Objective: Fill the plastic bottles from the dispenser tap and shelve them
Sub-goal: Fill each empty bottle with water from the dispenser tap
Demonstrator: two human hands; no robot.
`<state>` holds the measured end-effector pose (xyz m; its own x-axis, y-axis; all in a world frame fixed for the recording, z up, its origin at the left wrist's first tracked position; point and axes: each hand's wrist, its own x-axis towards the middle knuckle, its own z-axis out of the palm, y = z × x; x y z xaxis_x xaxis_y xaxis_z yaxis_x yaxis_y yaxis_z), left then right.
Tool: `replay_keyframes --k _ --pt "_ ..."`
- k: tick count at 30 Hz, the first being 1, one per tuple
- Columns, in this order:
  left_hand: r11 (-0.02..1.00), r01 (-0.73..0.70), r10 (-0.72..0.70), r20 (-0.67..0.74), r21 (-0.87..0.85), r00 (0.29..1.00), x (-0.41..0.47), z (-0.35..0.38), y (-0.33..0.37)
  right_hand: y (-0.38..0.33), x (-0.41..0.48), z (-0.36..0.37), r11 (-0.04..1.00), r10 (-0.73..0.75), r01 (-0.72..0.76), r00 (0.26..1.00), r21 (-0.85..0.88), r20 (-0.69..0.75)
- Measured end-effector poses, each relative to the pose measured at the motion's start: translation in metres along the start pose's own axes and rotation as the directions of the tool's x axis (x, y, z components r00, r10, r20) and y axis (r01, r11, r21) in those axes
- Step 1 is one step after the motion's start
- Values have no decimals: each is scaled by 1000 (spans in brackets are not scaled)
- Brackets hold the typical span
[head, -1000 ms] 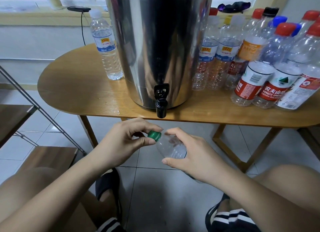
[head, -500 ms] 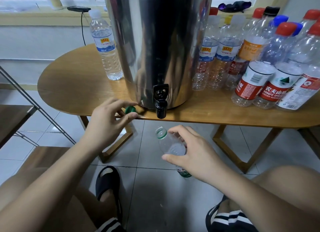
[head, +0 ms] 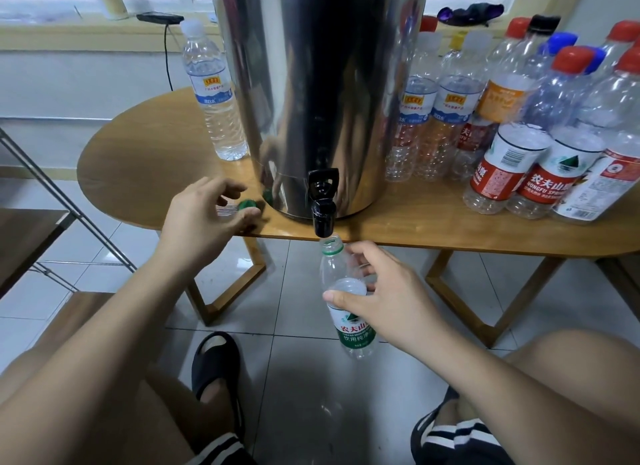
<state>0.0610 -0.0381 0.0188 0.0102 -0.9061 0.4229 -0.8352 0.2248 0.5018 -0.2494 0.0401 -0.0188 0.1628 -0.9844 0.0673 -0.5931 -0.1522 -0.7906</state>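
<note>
Item 1: the plastic bottle (head: 336, 272), clear with a green-and-white label and a green neck ring, is uncapped. It is held in the air below the table edge, roughly upright with its neck leaning slightly left. Its open mouth sits directly under the spout of the black tap (head: 323, 204), very close to it; contact cannot be confirmed. No water is visible in the bottle.

Grip: the right hand (head: 391, 301) is clamped on the bottle at mid-body. The thumb lies across the front just above the label and the fingers wrap round the far side. The neck rises above the grip and the labelled base hangs below it.

Item 2: the green cap (head: 248, 204) lies on the wooden table (head: 138, 159), near its front edge and just left of the dispenser base. The left hand (head: 204, 218) hovers at that edge with fingers relaxed and apart, holding nothing. The cap sits just beyond the thumb tip; whether they touch cannot be told.

Item 3: the steel dispenser (head: 322, 83) stands on the table with the tap at its lower front, overhanging the edge.

Surroundings: 1 capped bottle of water (head: 214, 93) stands to the dispenser's left. A crowd of capped bottles (head: 519, 135), with red, blue, white and black caps, stands to its right; those nearest look empty. Wooden shelf boards on a metal frame (head: 31, 236) are at far left. The person's knees and 2 dark sandals are over the tiled floor.
</note>
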Motion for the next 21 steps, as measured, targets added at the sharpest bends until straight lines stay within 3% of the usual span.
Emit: replay_keyframes --k 4,8,16,21 --pt "981 -34 25 -49 -190 998 -7 -24 32 -1 1 1 1000 -9 9 1000 15 1" --pt "910 -166 193 33 -380 981 -15 -38 74 -2 2 3 999 -17 18 1000 38 -7" --pt "889 -323 386 155 -323 909 -10 -26 100 -5 5 4 999 2 -3 1000 42 13" --pt "880 -365 412 103 -304 906 -13 -22 102 -6 5 6 998 18 -20 999 65 29"
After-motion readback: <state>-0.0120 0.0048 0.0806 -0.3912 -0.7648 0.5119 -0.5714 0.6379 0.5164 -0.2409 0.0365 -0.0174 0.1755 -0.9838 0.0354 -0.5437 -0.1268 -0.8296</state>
